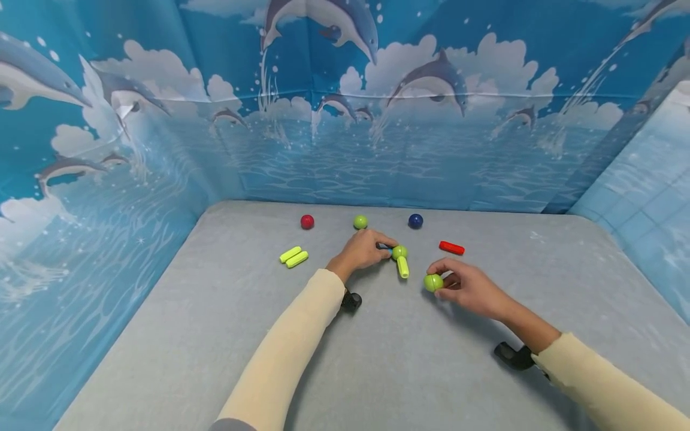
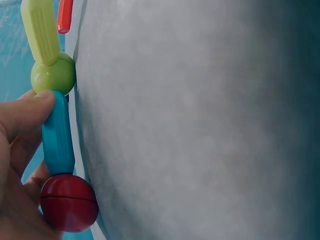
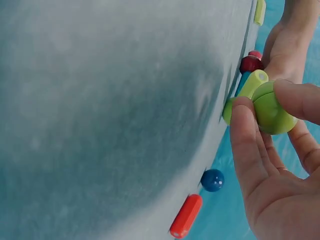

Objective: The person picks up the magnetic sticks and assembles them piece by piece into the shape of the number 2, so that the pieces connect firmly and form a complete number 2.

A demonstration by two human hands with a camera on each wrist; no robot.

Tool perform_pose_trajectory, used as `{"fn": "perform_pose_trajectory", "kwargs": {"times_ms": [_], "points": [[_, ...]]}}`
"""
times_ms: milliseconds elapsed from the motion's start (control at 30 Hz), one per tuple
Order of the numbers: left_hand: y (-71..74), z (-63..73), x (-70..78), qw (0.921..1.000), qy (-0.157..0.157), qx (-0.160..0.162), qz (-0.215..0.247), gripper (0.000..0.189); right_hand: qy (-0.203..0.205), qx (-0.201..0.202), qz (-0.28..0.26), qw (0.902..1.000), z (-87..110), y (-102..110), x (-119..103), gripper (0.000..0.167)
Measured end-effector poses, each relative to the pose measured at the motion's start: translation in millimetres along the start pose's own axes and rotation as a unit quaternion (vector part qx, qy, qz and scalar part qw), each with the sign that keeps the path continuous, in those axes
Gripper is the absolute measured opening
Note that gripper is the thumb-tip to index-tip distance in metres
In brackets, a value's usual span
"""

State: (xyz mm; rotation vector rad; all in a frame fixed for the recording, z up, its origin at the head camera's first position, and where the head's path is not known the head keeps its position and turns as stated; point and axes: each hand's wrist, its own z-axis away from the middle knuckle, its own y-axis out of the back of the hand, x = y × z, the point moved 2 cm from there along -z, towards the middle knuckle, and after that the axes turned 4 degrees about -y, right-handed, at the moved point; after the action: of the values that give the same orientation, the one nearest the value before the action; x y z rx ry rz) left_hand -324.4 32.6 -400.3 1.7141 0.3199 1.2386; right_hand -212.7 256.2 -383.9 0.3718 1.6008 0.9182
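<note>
In the left wrist view, my left hand [image 1: 362, 250] grips a blue rod [image 2: 58, 135] between thumb and fingers. A dark red ball [image 2: 69, 202] is joined to the rod's near end, and a green ball [image 2: 54, 74] to its other end. From that green ball a yellow-green rod [image 1: 403, 267] sticks out, pointing toward the front of the table in the head view. My right hand [image 1: 468, 286] pinches another green ball [image 3: 272, 110] between thumb and fingertips. It is a short way to the right of the yellow-green rod's free end.
Along the back of the grey table [image 1: 409, 359] lie a red ball [image 1: 307, 222], a green ball [image 1: 360, 222] and a blue ball [image 1: 415, 221]. Two yellow-green rods [image 1: 296, 259] lie at left, a red rod [image 1: 451, 248] at right. Dolphin-print cloth [image 1: 334, 161] hangs behind.
</note>
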Motion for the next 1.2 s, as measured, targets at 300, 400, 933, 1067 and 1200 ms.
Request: {"fn": "perform_pose_trajectory", "kwargs": {"times_ms": [300, 400, 933, 1067, 1200], "points": [[-0.3, -0.8, -0.6, 1.0000, -0.003, 0.003, -0.004, 0.028, -0.017, -0.015, 0.007, 0.9997, -0.6, -1.8, -2.4, 0.035], [0.2, -0.6, -0.2, 1.0000, -0.004, 0.002, -0.004, 0.028, -0.018, -0.012, 0.016, 0.9996, -1.2, -3.3, -2.8, 0.034], [-1.0, 0.1, 0.2, 1.0000, -0.007, 0.003, -0.004, 0.028, -0.014, -0.021, -0.020, 0.9995, -11.7, -17.9, -12.8, 0.030], [-1.4, -0.3, -0.3, 1.0000, -0.009, 0.004, -0.002, 0.028, -0.016, -0.023, -0.029, 0.9992, -14.1, -20.0, -13.6, 0.030], [-0.9, -1.2, 0.4, 0.9999, -0.009, 0.005, -0.003, 0.029, -0.019, -0.017, -0.022, 0.9994, -18.1, -19.4, -13.9, 0.030]]}}
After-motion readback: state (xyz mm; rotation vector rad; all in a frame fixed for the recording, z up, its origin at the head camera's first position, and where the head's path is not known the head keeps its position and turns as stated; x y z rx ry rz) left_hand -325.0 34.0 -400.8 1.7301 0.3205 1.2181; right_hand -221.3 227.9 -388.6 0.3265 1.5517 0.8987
